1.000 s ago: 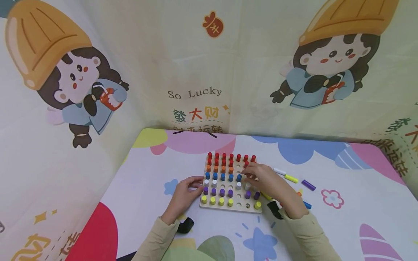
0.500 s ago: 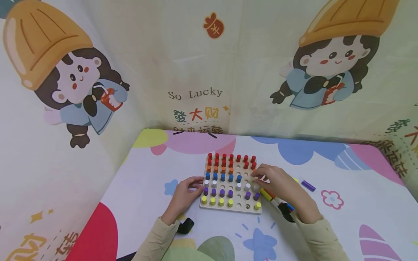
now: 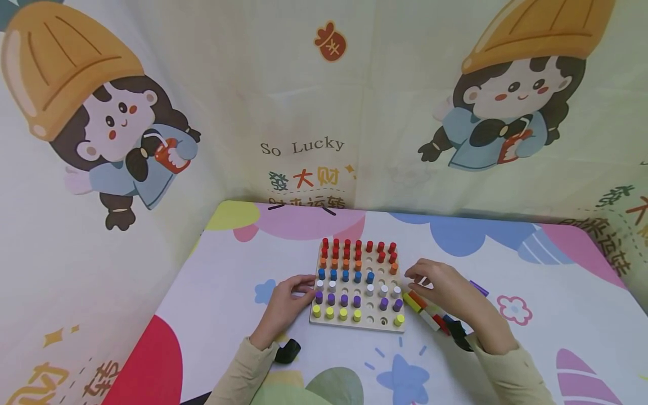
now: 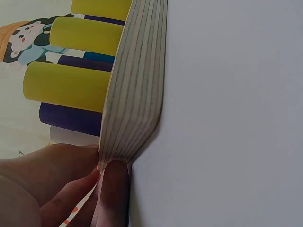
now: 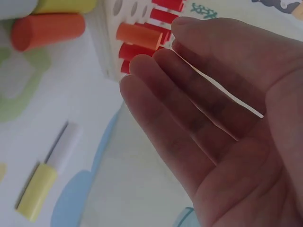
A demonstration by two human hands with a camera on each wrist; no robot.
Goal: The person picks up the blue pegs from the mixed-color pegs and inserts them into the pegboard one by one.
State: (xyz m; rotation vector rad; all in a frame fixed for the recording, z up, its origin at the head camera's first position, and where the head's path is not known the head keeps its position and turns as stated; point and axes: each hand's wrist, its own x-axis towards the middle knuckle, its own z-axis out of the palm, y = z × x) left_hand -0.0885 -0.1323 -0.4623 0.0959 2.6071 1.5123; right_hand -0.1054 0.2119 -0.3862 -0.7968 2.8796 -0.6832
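Observation:
A wooden pegboard (image 3: pixel 356 322) stands on the table, bearing rows of coloured pegs: red at the back, then orange, blue, white, purple and yellow. At its left edge, my left hand (image 3: pixel 287 304) holds the board between thumb and fingers; the left wrist view shows the fingertips (image 4: pixel 115 182) against the layered wooden side (image 4: pixel 137 71). Just off the right edge hovers my right hand (image 3: pixel 441 284), fingers loosely bent and nothing in them. An orange peg (image 3: pixel 394 269) stands in the right column, near the right fingertips, also visible in the right wrist view (image 5: pixel 138 36).
Loose pegs lie right of the board, among them a yellow peg (image 3: pixel 412 302), a white peg (image 3: pixel 429 320) and a purple peg (image 3: pixel 478 288), some partly hidden under the right hand. Several bare holes (image 3: pixel 370 304) show in the board. A printed cloth backdrop (image 3: pixel 395 112) hangs behind the table.
My right hand has moved right, from above the board to beside it, letting go of the orange peg in the right column. The left hand stays at the board's edge.

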